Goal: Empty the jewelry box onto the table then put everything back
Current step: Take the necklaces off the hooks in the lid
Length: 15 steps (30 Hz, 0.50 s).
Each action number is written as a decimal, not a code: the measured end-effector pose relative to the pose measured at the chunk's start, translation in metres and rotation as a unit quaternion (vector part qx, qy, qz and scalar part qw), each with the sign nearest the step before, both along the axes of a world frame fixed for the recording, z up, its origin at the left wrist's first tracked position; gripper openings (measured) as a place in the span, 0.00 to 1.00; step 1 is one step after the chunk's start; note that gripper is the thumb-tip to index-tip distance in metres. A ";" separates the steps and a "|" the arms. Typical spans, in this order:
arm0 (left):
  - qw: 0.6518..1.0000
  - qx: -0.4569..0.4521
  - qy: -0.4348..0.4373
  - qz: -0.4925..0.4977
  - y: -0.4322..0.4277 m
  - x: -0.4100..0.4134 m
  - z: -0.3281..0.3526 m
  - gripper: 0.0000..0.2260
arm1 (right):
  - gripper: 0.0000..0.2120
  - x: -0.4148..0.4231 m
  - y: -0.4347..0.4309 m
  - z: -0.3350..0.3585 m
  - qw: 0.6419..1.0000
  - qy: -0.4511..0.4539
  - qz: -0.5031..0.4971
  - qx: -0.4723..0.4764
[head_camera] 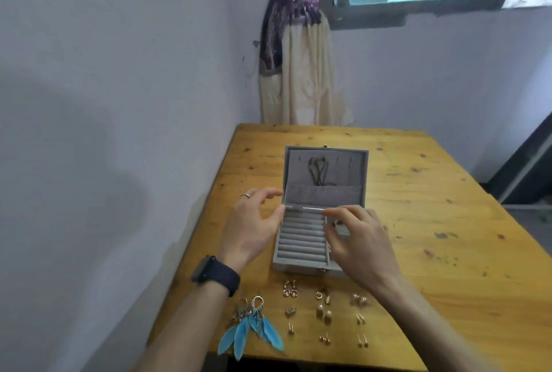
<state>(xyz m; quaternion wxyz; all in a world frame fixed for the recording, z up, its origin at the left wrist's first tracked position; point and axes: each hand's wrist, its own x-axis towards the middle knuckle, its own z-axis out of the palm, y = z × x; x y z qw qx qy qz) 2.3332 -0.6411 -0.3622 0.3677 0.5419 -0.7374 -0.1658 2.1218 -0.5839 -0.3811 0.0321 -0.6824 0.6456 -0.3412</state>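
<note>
We judge the emptying unfinished: jewelry box (pixel 301 240) open mid-bench (pixel 418 207), earrings (pixel 324 312) laid near us, left hand (pixel 254 228) with fingers relaxed at its left wall, right hand (pixel 358 240) with fingers curled over its right side, grasp unclear; the lid's necklace (pixel 318 171) likely needs careful unhooking next.

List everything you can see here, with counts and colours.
table: one, yellow-brown wood, under everything
jewelry box: one, grey, open, mid-table
cord necklace: one, dark, hanging in the lid
small earrings: nine clusters, gold, three rows before the box
feather earrings: two, blue, near-left table edge
curtain: one, cream and purple, behind table
window: one, dark frame, upper right
watch: one, black, left wrist
hands: left hand beside the box, right hand over it
</note>
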 end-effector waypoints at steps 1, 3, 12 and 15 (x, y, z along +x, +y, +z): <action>1.000 -0.007 0.010 0.007 -0.010 -0.009 0.003 0.10 | 0.13 -0.007 -0.011 0.003 1.000 -0.002 -0.007 0.000; 0.999 -0.019 0.012 0.026 -0.024 -0.023 0.004 0.09 | 0.13 -0.016 -0.029 0.004 1.000 -0.007 -0.021 0.007; 0.995 0.012 0.061 0.076 -0.106 -0.074 -0.009 0.26 | 0.09 -0.038 -0.116 -0.005 0.996 -0.047 -0.057 0.047; 0.993 0.045 0.095 0.059 -0.125 -0.080 -0.014 0.30 | 0.09 -0.031 -0.133 -0.012 0.995 -0.059 -0.065 0.056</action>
